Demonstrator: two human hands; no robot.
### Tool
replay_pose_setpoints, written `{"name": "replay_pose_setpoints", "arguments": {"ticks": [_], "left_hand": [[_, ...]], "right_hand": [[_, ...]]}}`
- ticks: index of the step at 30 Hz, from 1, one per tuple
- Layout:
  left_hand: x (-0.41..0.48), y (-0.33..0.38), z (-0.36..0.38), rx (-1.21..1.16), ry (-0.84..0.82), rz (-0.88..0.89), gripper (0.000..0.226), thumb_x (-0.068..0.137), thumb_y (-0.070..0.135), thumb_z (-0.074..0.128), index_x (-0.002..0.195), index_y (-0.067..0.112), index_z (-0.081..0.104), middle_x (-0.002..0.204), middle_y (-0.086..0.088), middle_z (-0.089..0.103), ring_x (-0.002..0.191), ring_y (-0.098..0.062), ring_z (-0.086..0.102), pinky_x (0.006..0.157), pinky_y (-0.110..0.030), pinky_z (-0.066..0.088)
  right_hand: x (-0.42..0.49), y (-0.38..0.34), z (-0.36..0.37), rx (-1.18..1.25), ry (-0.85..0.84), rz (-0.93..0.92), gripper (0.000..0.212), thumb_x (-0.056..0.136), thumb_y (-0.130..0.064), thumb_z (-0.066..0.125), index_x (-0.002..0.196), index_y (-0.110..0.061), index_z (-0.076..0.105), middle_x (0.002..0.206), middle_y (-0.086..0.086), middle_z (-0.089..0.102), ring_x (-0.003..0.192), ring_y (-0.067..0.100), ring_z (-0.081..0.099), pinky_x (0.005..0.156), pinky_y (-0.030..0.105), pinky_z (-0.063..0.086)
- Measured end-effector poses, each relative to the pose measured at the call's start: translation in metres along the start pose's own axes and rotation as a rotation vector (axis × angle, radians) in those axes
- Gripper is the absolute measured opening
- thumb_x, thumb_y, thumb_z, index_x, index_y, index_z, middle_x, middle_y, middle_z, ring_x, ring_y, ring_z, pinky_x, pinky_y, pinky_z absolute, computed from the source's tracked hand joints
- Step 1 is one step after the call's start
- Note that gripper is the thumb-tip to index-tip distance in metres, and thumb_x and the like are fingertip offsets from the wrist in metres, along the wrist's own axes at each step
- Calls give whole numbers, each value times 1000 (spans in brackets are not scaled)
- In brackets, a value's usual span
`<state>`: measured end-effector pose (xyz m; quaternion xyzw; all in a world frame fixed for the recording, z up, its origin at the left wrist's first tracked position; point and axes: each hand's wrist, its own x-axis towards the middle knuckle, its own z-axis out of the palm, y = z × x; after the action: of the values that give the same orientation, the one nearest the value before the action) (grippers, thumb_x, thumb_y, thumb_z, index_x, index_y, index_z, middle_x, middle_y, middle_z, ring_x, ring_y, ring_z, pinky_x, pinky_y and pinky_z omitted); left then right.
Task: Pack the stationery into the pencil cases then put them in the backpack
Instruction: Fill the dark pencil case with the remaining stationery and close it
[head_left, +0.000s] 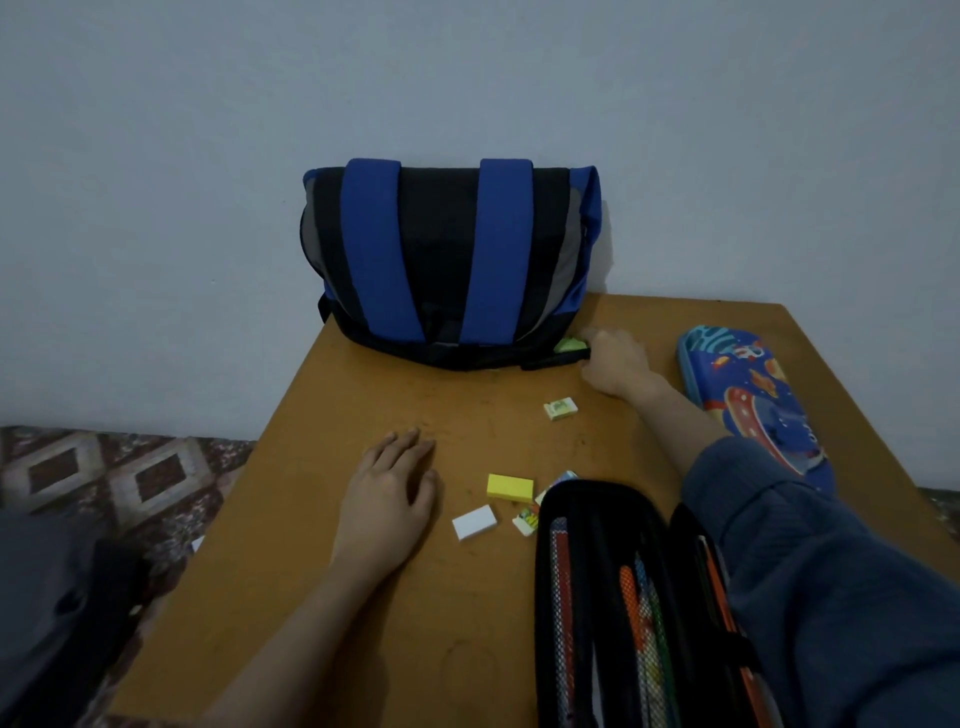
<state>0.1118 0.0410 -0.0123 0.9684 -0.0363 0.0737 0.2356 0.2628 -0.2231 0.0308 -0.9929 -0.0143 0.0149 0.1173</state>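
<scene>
A wooden counter (363, 597) stands against a pale wall. A blue and black backpack (452, 260) sits upright at the counter's far edge, touching the wall.

The left grip (395, 483) lies flat and released on the counter, palm down, fingers straight. The right grip (615, 364) reaches to the backpack's base, its fingers and thumb on either side of a small green piece (570, 344). It is blurred, so I cannot tell whether it grasps the piece.

A printed eraser (560, 408) lies just beside the right wrist. A yellow eraser (509, 488) and a white eraser (474, 522) lie between the left grip and an open black case (597, 597) with pens behind mesh. A closed blue case (753, 405) lies at the right edge, well apart from the backpack.
</scene>
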Motion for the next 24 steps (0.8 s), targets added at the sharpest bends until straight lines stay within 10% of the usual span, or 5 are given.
{"name": "replay_pose_setpoints", "arguments": {"ticks": [14, 24], "left_hand": [[-1, 5, -11, -68, -97, -44, 44, 96, 31, 45, 140, 25, 41, 150, 7, 32, 141, -13, 19, 116, -34, 21], [-32, 50, -24, -202, 19, 6, 26, 95, 22, 48, 113, 12, 64, 126, 0, 56, 115, -14, 40, 94, -21, 28]], "right_hand": [[-58, -5, -11, -25, -20, -131, 43, 83, -6, 53, 124, -19, 59, 110, 11, 63, 105, 30, 56, 84, 40, 51], [-98, -12, -39, 447, 203, -41, 18, 82, -7, 67, 100, -6, 70, 91, 6, 65, 84, 16, 56, 71, 23, 42]]}}
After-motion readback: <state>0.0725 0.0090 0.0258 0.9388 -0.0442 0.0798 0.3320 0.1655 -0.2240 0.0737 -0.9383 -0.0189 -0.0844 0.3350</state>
